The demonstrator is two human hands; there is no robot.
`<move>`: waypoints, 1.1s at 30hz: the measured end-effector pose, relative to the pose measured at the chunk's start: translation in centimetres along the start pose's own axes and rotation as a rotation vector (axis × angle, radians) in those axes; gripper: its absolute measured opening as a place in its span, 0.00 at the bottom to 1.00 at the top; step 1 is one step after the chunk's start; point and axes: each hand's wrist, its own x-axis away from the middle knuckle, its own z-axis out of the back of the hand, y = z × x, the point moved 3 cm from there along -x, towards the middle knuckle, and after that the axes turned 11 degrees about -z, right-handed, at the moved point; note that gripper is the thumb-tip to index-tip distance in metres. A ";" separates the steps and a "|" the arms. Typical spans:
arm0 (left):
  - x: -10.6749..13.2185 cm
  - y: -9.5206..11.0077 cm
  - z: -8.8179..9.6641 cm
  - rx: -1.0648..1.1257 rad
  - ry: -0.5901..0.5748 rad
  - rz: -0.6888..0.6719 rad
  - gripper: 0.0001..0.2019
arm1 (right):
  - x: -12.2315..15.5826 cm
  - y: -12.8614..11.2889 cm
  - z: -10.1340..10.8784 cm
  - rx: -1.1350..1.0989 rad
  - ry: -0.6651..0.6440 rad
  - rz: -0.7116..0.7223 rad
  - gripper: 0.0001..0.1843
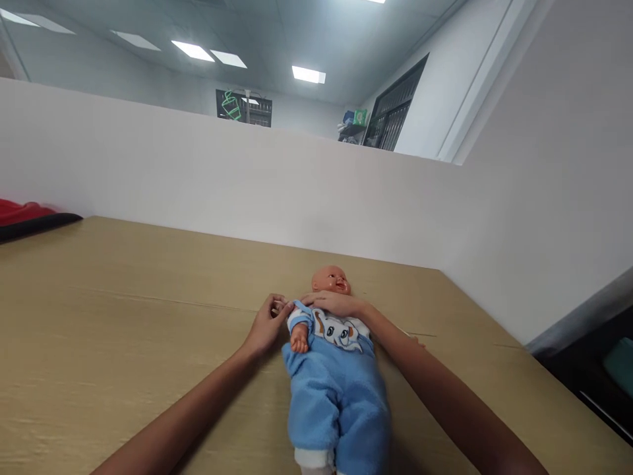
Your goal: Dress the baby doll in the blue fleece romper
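A baby doll (pixel 339 389) lies on its back on the wooden table (pixel 148 343), its head (pixel 331 279) toward the wall. It wears fluffy light blue overalls (pixel 326 379) with a white animal face on the bib, over a white top. At the doll's shoulder on the left of the picture, my left hand (pixel 270 324) is closed, thumb and fingers pinching the blue shoulder strap (pixel 301 305). My right hand (pixel 336 303) lies flat across the upper chest below the chin, fingers stretched toward that same strap. One doll hand (pixel 299 338) shows beside the bib.
A white wall (pixel 257 178) rises behind the table, with a window opening above it. Something red with a black edge (pixel 34 218) sits at the far left corner. Past the table's right edge is a dark area (pixel 583 363).
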 end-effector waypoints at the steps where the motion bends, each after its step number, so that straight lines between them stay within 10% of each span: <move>1: 0.0 0.1 0.1 -0.033 0.003 0.016 0.27 | -0.1 -0.1 0.1 0.002 0.007 -0.022 0.20; 11: 0.7 6.2 1.4 -0.445 -0.342 0.100 0.27 | 0.3 0.7 -0.8 0.286 0.366 -0.296 0.10; 18: 1.6 6.5 1.3 -0.558 -0.429 0.098 0.19 | -0.5 -1.1 -3.1 0.493 0.435 -0.315 0.10; 23: 1.7 8.1 1.6 -0.643 -0.560 -0.264 0.18 | -1.0 -1.0 -2.4 0.618 0.504 -0.366 0.09; 26: 1.8 9.4 1.6 -0.904 -0.836 -0.489 0.21 | -1.0 -0.6 -2.0 0.672 0.532 -0.420 0.07; 33: 1.6 12.9 2.8 -1.149 -1.085 -0.480 0.17 | -0.1 -0.3 -0.4 0.774 0.603 -0.553 0.09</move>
